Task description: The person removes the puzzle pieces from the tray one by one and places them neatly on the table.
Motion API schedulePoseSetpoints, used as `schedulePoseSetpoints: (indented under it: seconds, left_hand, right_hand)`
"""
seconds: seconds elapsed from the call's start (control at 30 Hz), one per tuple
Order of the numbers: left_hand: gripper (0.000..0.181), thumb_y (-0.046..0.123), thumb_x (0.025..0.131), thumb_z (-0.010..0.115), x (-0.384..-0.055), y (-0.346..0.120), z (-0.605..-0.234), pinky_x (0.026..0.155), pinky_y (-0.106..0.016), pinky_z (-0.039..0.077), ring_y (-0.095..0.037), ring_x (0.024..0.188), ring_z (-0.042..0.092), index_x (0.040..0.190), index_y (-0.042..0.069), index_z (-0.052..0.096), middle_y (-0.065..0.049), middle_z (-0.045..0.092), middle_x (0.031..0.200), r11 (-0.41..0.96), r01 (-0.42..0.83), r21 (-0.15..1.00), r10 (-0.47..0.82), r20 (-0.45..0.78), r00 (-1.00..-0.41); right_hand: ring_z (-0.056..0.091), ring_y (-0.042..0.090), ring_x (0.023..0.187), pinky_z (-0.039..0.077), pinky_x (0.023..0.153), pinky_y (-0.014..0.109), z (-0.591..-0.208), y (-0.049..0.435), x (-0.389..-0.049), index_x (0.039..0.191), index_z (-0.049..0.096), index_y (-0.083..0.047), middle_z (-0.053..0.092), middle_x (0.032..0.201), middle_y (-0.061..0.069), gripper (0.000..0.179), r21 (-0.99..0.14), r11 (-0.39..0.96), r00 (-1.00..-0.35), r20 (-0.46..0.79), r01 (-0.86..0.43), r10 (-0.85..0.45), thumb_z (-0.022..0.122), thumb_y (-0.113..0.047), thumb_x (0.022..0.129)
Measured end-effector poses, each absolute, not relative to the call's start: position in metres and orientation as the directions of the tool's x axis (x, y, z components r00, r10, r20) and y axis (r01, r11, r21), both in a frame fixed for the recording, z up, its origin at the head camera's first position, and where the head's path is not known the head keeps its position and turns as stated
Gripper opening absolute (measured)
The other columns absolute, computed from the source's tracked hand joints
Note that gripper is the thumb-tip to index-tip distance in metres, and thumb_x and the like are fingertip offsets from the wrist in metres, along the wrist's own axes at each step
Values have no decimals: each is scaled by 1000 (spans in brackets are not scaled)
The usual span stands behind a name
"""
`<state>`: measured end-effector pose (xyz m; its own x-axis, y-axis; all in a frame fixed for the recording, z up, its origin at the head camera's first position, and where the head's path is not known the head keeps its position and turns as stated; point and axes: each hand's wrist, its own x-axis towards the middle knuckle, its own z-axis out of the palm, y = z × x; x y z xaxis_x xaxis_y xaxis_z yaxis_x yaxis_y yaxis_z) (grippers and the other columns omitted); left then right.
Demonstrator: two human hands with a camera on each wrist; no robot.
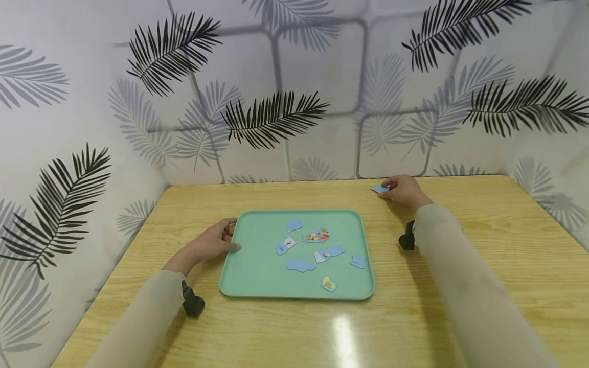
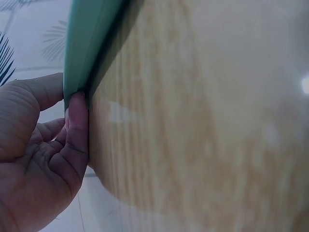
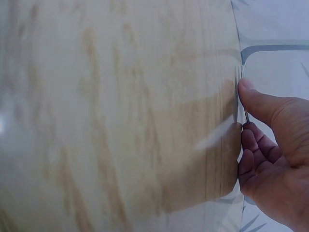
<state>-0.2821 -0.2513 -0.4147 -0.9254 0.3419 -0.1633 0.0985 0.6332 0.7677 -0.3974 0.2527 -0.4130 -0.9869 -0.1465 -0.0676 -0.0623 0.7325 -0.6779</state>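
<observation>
My left hand [image 1: 212, 242] grips the left rim of a green tray [image 1: 255, 278], thumb over the edge. In the left wrist view, its fingers [image 2: 72, 140] curl under the tray's rim [image 2: 89, 43]. Far to the right, near the wall, my right hand [image 1: 404, 191] pinches a flat light-blue puzzle piece [image 1: 378, 189] between thumb and fingers. The right wrist view shows that piece edge-on, low over the table. Several loose pieces lie in the tray, among them a multicoloured piece [image 1: 317, 235], a blue triangular piece [image 1: 294, 224] and a yellow piece [image 1: 329, 284].
The tray stands on a wood-grain table [image 1: 285, 332]. A wall [image 1: 322, 153] with leaf patterns rises along the table's back edge, and another borders the left side. Black wrist devices [image 1: 192, 302] are strapped at both sleeves.
</observation>
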Motion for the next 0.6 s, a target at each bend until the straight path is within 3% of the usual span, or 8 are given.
schedulePoseSetpoints:
  seconds: [0.6]
  left_hand:
    - [74,6,92,67,-280,-250,-412,73,-34,43,-25,90,42,149,-6,22,-15,43,109,639,81,765,329,-177,-927]
  right_hand:
    - [45,35,101,38,90,48,-417,255,-401,125,59,2,49,118,22,39,-666,742,-989,-44,-77,-142,65,-21,95]
